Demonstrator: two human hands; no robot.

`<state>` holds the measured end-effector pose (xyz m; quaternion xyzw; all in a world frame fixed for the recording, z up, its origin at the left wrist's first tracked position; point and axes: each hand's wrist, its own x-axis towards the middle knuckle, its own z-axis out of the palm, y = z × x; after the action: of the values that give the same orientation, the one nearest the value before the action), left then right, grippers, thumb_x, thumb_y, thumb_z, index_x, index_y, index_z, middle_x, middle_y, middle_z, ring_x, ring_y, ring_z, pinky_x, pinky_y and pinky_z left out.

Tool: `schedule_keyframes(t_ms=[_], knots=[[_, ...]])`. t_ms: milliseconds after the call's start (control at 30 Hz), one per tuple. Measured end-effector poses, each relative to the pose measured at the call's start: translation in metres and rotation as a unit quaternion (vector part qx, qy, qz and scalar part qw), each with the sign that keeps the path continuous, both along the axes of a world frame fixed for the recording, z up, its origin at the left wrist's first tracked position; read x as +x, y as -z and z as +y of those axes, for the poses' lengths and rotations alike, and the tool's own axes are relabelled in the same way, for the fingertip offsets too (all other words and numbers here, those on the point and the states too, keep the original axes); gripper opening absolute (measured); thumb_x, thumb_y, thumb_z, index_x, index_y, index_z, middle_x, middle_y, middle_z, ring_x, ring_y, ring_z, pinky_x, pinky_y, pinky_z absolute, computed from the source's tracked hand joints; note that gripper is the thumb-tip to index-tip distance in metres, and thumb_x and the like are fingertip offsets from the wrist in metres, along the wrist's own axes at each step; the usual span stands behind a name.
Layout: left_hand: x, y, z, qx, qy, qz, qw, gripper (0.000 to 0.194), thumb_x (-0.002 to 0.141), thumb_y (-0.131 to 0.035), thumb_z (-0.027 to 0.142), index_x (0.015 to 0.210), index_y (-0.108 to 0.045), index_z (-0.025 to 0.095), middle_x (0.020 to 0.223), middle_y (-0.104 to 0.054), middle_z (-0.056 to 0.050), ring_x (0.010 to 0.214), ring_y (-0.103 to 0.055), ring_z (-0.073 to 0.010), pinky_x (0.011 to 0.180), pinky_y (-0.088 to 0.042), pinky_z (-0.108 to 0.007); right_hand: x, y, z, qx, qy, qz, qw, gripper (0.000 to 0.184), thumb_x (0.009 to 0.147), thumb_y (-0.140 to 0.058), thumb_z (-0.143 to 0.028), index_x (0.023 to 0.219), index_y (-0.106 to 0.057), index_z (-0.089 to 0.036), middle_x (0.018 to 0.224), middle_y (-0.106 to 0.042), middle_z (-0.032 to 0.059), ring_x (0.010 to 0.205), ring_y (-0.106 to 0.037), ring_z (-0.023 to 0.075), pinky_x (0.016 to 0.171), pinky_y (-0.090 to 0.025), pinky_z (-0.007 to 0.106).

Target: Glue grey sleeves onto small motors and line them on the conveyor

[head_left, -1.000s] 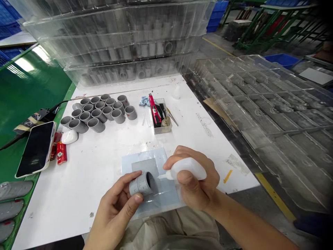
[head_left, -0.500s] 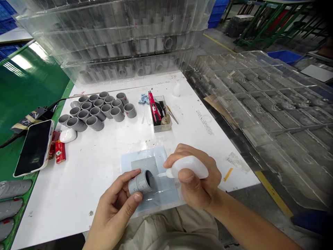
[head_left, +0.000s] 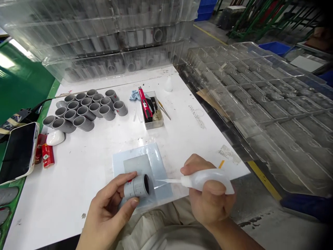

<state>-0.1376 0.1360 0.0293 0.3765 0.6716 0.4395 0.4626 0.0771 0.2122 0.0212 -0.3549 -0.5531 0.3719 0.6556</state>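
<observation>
My left hand [head_left: 110, 205] grips a short grey plastic tube [head_left: 134, 187] between thumb and fingers, its dark open end facing right. The tube has printed lines and a small red mark. In my right hand [head_left: 210, 194] is a white squeeze bottle [head_left: 208, 180] with a long thin nozzle, lying nearly level. The nozzle's tip points left at the tube's open end, a small gap apart. Below both hands lies a light blue sheet [head_left: 158, 163] in clear film, with a grey square pad [head_left: 137, 164] on it.
Several grey tubes [head_left: 83, 123] stand at the table's left. A clear box [head_left: 156, 124] holds a red-handled cutter [head_left: 145, 104]. A white dropper bottle [head_left: 168, 84], a phone [head_left: 19, 152] and a white earbud case [head_left: 55, 138] sit around. Clear trays [head_left: 260, 104] are at right; stacked trays [head_left: 117, 52] stand behind.
My right hand has drawn the bottle right, away from the tube, and levelled it. The tube has turned slightly in my left hand. The whole view has shifted.
</observation>
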Motion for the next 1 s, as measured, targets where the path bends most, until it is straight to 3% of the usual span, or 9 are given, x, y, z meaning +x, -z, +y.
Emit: schedule_keyframes(t_ms=[133,267,467,633,1000], knots=[[0.003,-0.002,0.000,0.006,-0.001,0.017,1.000,0.041,0.083,-0.089,0.047,0.120,-0.086,0.030,0.062,-0.058,0.004,0.062,-0.054,-0.0143,0.064,-0.051,-0.024,0.003,0.002,-0.011,-0.009,0.019,-0.002,1.000,0.035,0.109,-0.062,-0.048,0.094,-0.081,-0.022,0.074,-0.069,0.0024,0.061,-0.061,0.0197,0.050,-0.044,0.035],[0.005,-0.002,0.000,0.023,-0.004,-0.017,1.000,0.038,0.083,-0.090,0.046,0.117,-0.085,0.032,0.066,-0.065,0.004,0.068,-0.062,-0.0150,0.072,-0.057,-0.024,-0.002,0.009,-0.018,-0.011,0.025,0.018,0.999,0.038,0.111,-0.055,-0.048,0.093,-0.080,-0.024,0.073,-0.066,0.0018,0.060,-0.060,0.0192,0.050,-0.044,0.035],[0.003,0.001,-0.001,0.034,0.018,-0.020,0.999,0.032,0.087,-0.088,0.039,0.117,-0.081,0.030,0.095,-0.081,0.000,0.080,-0.071,-0.0149,0.077,-0.059,-0.021,-0.012,0.022,-0.020,-0.029,-0.019,0.026,0.999,0.033,0.109,-0.057,-0.048,0.101,-0.080,-0.026,0.078,-0.064,0.0037,0.066,-0.058,0.0212,0.053,-0.044,0.036],[0.000,0.004,-0.003,0.036,0.026,-0.028,0.999,0.034,0.088,-0.087,0.034,0.121,-0.080,0.027,0.111,-0.083,-0.004,0.092,-0.075,-0.0181,0.089,-0.062,-0.024,-0.014,0.022,-0.019,-0.042,-0.009,0.044,0.998,0.042,0.112,-0.052,-0.055,0.100,-0.080,-0.025,0.079,-0.063,0.0044,0.063,-0.053,0.0199,0.052,-0.040,0.037],[0.000,0.006,-0.002,0.051,0.026,-0.028,0.998,0.033,0.089,-0.085,0.029,0.122,-0.081,0.030,0.121,-0.082,-0.006,0.104,-0.077,-0.0208,0.091,-0.064,-0.025,-0.016,0.020,-0.016,-0.033,-0.008,0.052,0.998,0.038,0.112,-0.055,-0.049,0.102,-0.082,-0.024,0.081,-0.066,0.0031,0.066,-0.057,0.0194,0.053,-0.041,0.038]])
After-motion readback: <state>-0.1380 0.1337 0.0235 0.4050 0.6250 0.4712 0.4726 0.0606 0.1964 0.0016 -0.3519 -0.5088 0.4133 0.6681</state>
